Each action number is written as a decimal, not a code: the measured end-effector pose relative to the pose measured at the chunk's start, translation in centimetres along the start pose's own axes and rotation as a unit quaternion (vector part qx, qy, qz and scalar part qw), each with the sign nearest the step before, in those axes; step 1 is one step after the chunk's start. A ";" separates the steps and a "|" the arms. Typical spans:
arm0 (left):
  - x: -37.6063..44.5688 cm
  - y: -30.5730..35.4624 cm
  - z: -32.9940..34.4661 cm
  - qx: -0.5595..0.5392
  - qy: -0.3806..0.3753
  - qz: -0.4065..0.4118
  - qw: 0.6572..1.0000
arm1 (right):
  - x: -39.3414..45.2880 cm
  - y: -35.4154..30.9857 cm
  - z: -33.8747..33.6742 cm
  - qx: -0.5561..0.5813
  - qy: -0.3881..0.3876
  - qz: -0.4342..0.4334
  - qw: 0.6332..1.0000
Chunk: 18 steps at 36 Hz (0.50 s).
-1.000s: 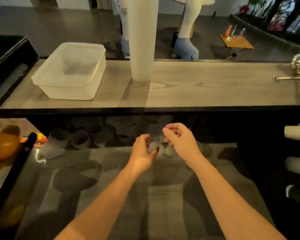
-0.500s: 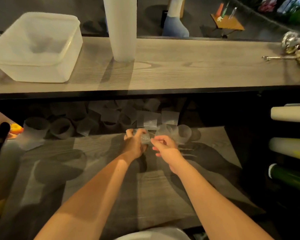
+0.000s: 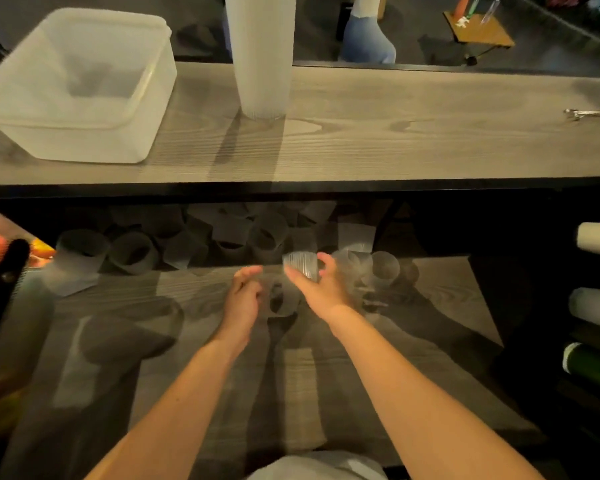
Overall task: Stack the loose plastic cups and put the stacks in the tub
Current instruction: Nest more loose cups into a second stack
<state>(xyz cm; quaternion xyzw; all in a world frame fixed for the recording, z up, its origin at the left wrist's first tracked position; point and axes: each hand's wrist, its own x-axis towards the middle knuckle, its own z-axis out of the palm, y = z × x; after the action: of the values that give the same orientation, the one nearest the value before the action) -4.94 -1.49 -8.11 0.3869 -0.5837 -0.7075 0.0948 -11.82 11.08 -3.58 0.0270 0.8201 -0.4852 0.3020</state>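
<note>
While the left grip [image 3: 245,299] curls around a cup [image 3: 282,301] — right grip [image 3: 321,287] pinching another ribbed cup [image 3: 300,265] just above.

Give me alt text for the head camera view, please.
The right hand grips a ribbed cup above the lower shelf, the left hand beside another cup. Loose cups crowd the back; a tub and tall stack stand above.
</note>
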 end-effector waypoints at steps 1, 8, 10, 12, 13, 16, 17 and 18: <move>-0.7 0.1 0.1 -0.021 -0.016 -0.005 1.000 | 0.1 -0.2 0.2 0.025 -0.032 0.023 0.999; -1.6 0.4 1.7 0.026 -0.053 0.032 0.998 | -0.1 1.4 -1.0 0.178 -0.220 0.168 0.944; -0.5 -0.3 1.9 0.154 -0.006 0.039 0.987 | -0.1 2.4 -1.6 0.229 -0.182 0.164 0.942; 0.6 -0.7 2.0 0.343 0.008 0.059 0.937 | -0.3 3.0 -2.4 0.271 -0.140 0.166 0.938; 1.1 -0.9 2.1 0.408 0.012 0.088 0.909 | -0.4 3.3 -2.8 0.286 -0.119 0.168 0.936; 2.9 -1.3 2.5 0.516 0.018 0.137 0.845 | -0.5 4.4 -4.1 0.345 -0.048 0.165 0.923; 3.5 -1.4 2.4 0.534 0.019 0.129 0.835 | -0.4 4.7 -4.3 0.359 -0.030 0.165 0.918; 3.8 -1.4 2.1 0.537 0.026 0.120 0.835 | -0.3 4.9 -4.5 0.371 -0.019 0.167 0.913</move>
<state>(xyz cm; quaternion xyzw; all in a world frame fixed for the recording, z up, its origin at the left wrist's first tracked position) -8.50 -1.71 -11.01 0.3220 -0.9111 -0.2556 -0.0291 -12.02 17.40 -5.62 0.2649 0.5584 -0.6977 0.3622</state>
